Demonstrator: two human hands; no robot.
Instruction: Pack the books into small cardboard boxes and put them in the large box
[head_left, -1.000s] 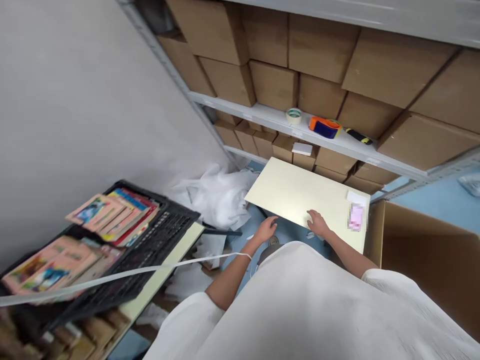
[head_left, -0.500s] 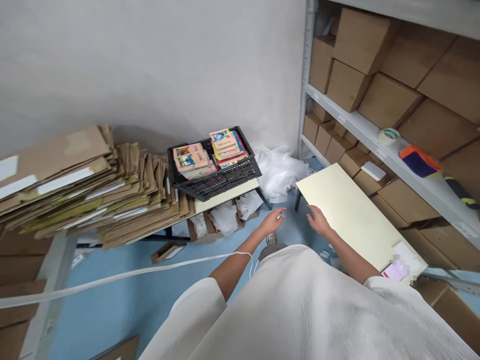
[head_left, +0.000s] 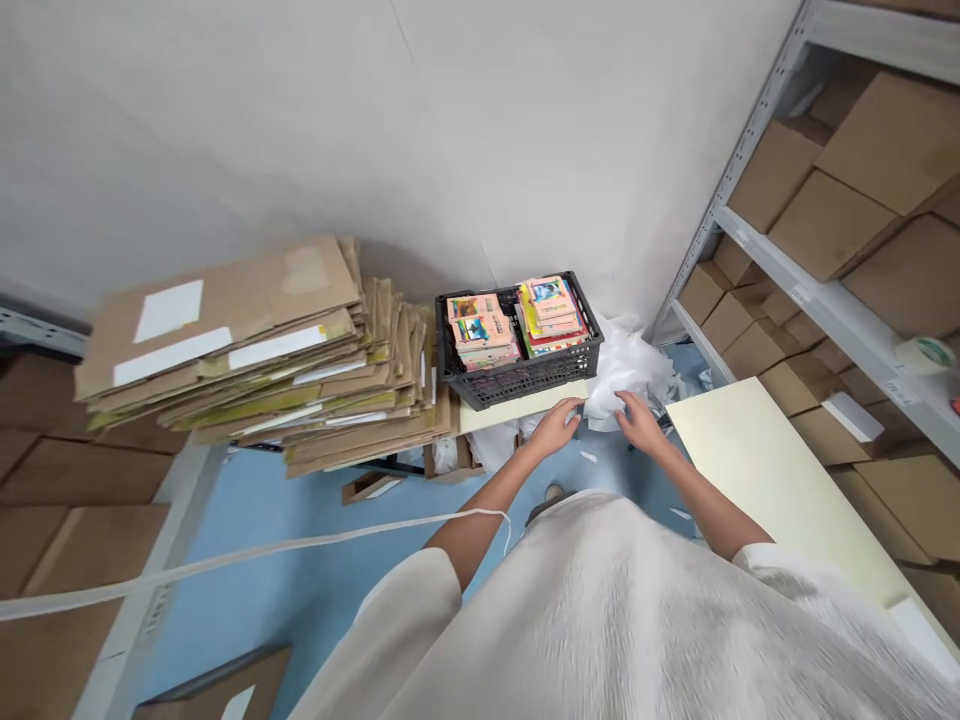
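Observation:
My left hand (head_left: 556, 426) is held out in the air with fingers apart, nothing in it, just in front of a black plastic crate (head_left: 525, 376). Facing it across a small gap, my right hand (head_left: 640, 420) is also open and holds nothing. Inside the crate sit two groups of thin printed booklets: a pink-covered pile (head_left: 481, 335) on the left and a mixed, colourful pile (head_left: 551, 312) on the right. The crate rests on a pale low table (head_left: 491, 413). Crumpled white plastic sheeting (head_left: 626, 365) lies behind my right hand.
Flattened cardboard (head_left: 247, 330) is stacked high left of the crate. A pale table (head_left: 757, 450) stands at the right, beside a metal shelf (head_left: 847, 300) full of cartons. A white cord (head_left: 300, 542) crosses at the left. Cartons (head_left: 82, 470) fill the left shelf.
My view has turned to the right and the crate now appears closer to my hands. Both hands stay raised, open and empty, a little nearer each other.

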